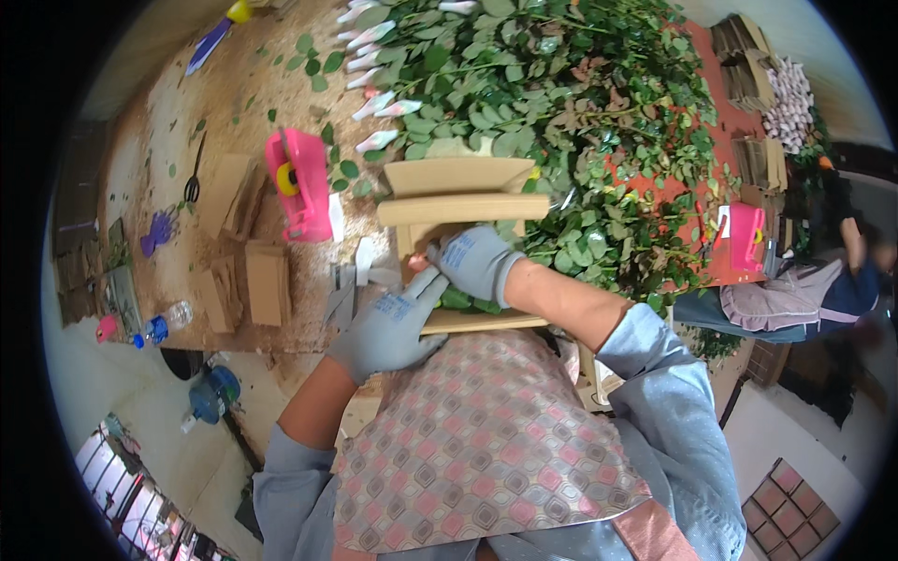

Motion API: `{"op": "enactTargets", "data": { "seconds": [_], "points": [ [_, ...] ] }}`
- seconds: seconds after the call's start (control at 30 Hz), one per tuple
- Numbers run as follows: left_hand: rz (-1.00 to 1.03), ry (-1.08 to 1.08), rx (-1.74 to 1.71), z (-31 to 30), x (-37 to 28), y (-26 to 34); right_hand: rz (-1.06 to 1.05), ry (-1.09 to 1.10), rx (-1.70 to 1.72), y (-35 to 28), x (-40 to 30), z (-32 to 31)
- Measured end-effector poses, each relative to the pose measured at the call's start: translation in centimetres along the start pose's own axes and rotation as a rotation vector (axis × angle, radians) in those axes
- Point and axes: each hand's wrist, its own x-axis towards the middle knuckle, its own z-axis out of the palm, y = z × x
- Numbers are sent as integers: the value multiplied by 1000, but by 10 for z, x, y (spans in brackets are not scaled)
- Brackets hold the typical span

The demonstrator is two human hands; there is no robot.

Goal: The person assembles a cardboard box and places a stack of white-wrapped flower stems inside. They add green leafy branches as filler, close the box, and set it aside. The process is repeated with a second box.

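My left hand [389, 329], in a grey work glove, reaches over the near left side of a cardboard wrap [463, 208] at the table's front edge. Its fingers point towards a pinkish-orange rose head [418, 263], and its thumb lies by the wrap's near edge. Curled over the same spot is my right hand [473, 259], also gloved, with its fingertips beside the rose head and the left fingertips. Green leaves [459, 300] show below my right hand, on the cardboard. Both palms face down, so whatever lies under the fingers is hidden.
Leafy rose stems [561, 91] with white-sleeved heads [377, 140] are heaped beyond the wrap. Leftward stand a pink tape dispenser [309, 189], cardboard pieces [268, 280], scissors [192, 186] and a water bottle [168, 321]. Another person [793, 294] is at the right.
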Motion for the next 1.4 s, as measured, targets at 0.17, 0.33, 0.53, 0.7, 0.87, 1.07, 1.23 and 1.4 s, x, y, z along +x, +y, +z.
{"op": "enactTargets", "data": {
  "seconds": [0.17,0.33,0.53,0.7,0.87,1.07,1.23,1.4],
  "points": [
    [-23,-17,-57,3,2,-5,-60,149,51,-8,7,-78],
    [-2,42,-88,6,3,-5,293,531,-56,75,42,-136],
    [40,102,-80,8,2,-4,529,-15,-569,171,38,-74],
    [1,78,-56,9,0,-4,378,-115,-678,176,31,-79],
    [-18,99,-51,19,-1,-8,393,152,-810,160,26,-146],
    [-48,54,-71,16,-4,-5,41,573,-842,75,-23,-259],
    [-158,19,-36,18,-5,-1,115,429,-591,-6,-96,-238],
    [-193,-49,40,32,3,-12,328,63,-409,15,-141,-129]
  ]
}}
